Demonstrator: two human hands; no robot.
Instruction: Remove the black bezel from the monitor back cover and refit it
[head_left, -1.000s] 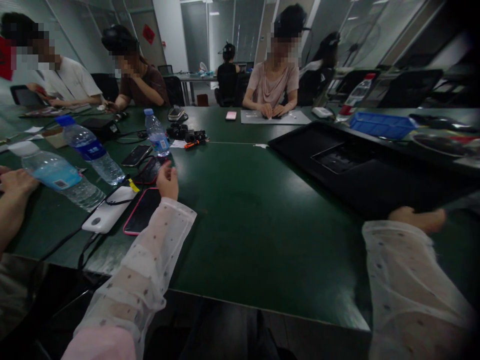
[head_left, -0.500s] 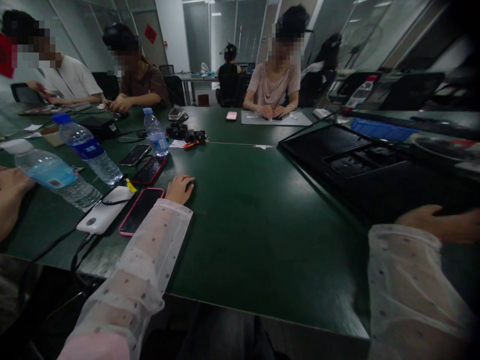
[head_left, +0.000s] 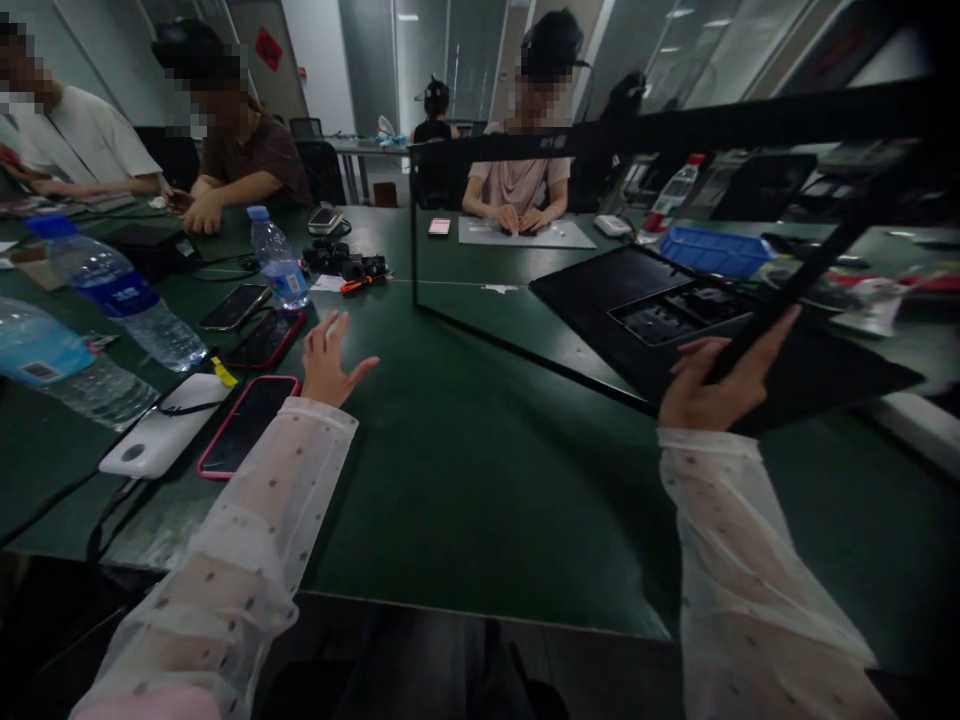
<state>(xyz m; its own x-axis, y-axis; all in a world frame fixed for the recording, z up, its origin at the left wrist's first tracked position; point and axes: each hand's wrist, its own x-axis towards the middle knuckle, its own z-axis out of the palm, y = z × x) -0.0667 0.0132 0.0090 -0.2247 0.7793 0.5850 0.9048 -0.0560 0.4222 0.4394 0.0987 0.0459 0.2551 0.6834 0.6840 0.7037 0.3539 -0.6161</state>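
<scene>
My right hand (head_left: pixel 709 395) is wrapped round one side of a thin black rectangular frame (head_left: pixel 536 358), which stands tilted up above the green table. Through its opening the far side of the table can be seen. Behind it a flat black panel (head_left: pixel 581 288) with a recessed rectangular section lies on the table. My left hand (head_left: pixel 328 370) is open, fingers spread and holding nothing, just right of a phone with a pink edge (head_left: pixel 251 428).
Left of my left hand are a white power bank (head_left: pixel 165 430) with a cord, a dark red phone (head_left: pixel 266 338) and several water bottles (head_left: pixel 281 265). A blue tray (head_left: pixel 716 250) stands behind the panel. Across the table a person (head_left: pixel 517 185) works over a grey mat (head_left: pixel 472 232).
The black frame has come up off the black panel in my right hand and moved left. My left hand has lifted, its fingers spreading. The view has shifted slightly right.
</scene>
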